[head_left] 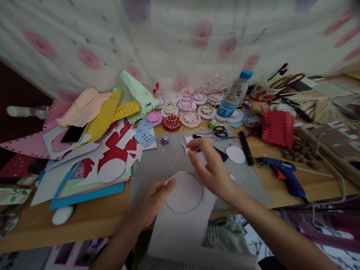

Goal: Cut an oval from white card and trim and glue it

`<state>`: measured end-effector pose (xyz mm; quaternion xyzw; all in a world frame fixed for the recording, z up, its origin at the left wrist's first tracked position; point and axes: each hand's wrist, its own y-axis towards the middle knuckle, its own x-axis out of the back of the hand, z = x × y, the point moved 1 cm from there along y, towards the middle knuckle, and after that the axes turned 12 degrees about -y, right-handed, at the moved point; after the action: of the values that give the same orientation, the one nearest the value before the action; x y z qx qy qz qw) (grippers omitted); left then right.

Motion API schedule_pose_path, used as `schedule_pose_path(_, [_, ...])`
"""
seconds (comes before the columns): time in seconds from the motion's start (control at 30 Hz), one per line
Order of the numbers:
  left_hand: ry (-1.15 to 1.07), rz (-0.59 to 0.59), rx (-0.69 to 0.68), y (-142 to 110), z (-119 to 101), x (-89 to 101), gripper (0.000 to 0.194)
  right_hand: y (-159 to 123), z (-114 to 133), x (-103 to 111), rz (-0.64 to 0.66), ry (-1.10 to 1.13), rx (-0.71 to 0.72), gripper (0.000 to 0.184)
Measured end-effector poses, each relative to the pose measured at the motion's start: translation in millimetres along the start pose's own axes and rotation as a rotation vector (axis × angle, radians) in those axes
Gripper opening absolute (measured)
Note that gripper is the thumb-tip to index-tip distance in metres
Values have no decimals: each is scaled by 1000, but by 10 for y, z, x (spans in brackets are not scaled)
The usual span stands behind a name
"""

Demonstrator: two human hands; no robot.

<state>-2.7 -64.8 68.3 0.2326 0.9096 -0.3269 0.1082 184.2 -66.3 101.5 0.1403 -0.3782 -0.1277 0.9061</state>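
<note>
My left hand [157,197] grips the left edge of a white paper sheet [177,232], thumb on top. A circle outline [184,193] is drawn on the sheet, which hangs over the table's front edge. My right hand [209,168] is raised above the grey cutting mat [152,161], its fingers bent and apart. Its fingertips are by a small white paper scrap [186,148]; I cannot tell whether they touch. Beyond that hand lie black-handled scissors [220,131]. A white paper disc [235,154] and a black marker [246,148] lie to its right.
Foam and paper sheets [92,187] are heaped at left with a phone [74,134]. Several decorated discs [171,122] stand at the back near a water bottle [232,97]. At right are a blue glue gun [285,174], red foam [277,127] and a cup of tools [261,92].
</note>
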Motion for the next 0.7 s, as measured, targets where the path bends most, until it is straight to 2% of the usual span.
schedule_pose_path(0.03, [4, 1, -17, -23, 9, 31, 51, -34, -26, 72, -103, 10, -10, 21])
schedule_pose_path(0.07, [7, -2, -32, -46, 18, 59, 53, -78, -66, 121, -137, 34, -43, 27])
schedule_pose_path(0.1, [5, -5, -45, -65, 27, 80, 54, -128, -116, 145, -79, 82, -95, 31])
schedule_pose_path(0.2, [-5, -32, -120, -79, 56, 117, 50, -300, -259, 120, 373, 344, -252, 24])
schedule_pose_path(0.27, [21, -111, -215, -56, 73, 139, 45, -399, -319, 93, 578, 463, -320, 32])
schedule_pose_path(0.3, [44, -152, -256, -42, 83, 152, 41, -434, -340, 88, 601, 482, -343, 35])
schedule_pose_path(0.37, [57, -194, -304, -22, 109, 177, 37, -482, -370, 91, 561, 484, -373, 38])
schedule_pose_path(0.5, [-80, -130, -286, -30, 166, 172, 39, -578, -414, 103, 511, 513, -436, 41])
schedule_pose_path(0.57, [-171, -98, -226, -41, 193, 130, 40, -643, -438, 112, 497, 528, -444, 42])
schedule_pose_path(0.7, [-359, -51, 1, -7, 207, 31, 41, -700, -474, 141, 487, 509, -428, 43])
